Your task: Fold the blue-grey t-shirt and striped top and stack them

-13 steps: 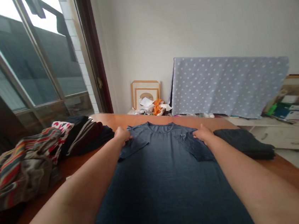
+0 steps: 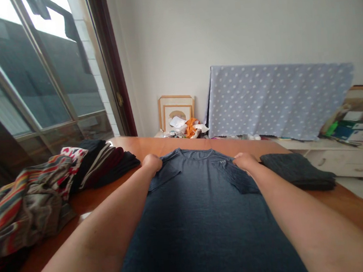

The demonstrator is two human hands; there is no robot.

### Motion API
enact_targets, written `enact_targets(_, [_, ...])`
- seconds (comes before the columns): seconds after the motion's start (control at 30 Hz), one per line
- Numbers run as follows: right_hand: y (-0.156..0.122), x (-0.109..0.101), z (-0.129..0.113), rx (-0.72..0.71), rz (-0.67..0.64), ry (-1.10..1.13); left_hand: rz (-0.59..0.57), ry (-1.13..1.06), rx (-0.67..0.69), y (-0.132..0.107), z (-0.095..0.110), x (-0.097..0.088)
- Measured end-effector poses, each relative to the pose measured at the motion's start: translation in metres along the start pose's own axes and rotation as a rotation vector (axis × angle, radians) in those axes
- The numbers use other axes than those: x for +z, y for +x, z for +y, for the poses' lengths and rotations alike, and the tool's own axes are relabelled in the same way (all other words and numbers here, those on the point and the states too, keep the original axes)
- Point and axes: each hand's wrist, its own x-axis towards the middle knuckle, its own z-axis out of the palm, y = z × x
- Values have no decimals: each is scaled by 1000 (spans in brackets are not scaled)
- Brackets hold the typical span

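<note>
A dark blue short-sleeved T-shirt (image 2: 205,211) is spread over the wooden table (image 2: 250,144), its neckline at the far end and its body running toward me. My left hand (image 2: 152,163) is closed on the shirt's left shoulder. On the other side, my right hand (image 2: 244,161) pinches the right shoulder, above a sleeve with a small pale mark. Both sleeves lie folded inward on the shirt's front. The fingertips of both hands are partly hidden, and the lower hem runs out of view.
To the left lie a heap of striped clothing (image 2: 42,198) and a row of folded dark garments (image 2: 106,165). A stack of folded dark cloth (image 2: 297,171) sits at the right. Behind the table are a polka-dot cloth (image 2: 275,100), picture frames (image 2: 162,105) and a white drawer cabinet (image 2: 343,164).
My left hand has shifted slightly right and inward with the shirt's shoulder, so the collar looks a little slacker. My right hand has barely moved.
</note>
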Motion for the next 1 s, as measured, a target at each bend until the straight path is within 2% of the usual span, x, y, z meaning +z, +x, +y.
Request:
enact_targets(0.13, [-44,-24,-9,-39,44,24,66,2,41,-37,10,-21])
enact_targets(0.27, [-104,-64,-14,-138,83,78,63,-61,122,-92,5,-55])
enact_targets(0.37, [-164,-95,-5,-231,88,163,46,-187,196,-147,-13,-84])
enact_targets(0.47, [-234,-120,14,-230,81,225,-6,-265,229,-211,-37,-111])
enact_targets(0.57, [-305,-137,36,-202,89,204,-50,-196,259,-275,-63,-132])
enact_targets(0.7, [-381,-146,66,-253,60,105,-89,-78,353,-341,-94,-144])
enact_targets(0.83, [-424,-154,81,-299,-31,-15,-61,24,423,-376,-113,-147])
enact_targets(0.93, [-436,-166,77,-355,-79,-98,-71,196,491,-388,-114,-153])
enact_targets(1.0, [-436,-173,68,-397,-44,-121,-40,343,505,-393,-109,-156])
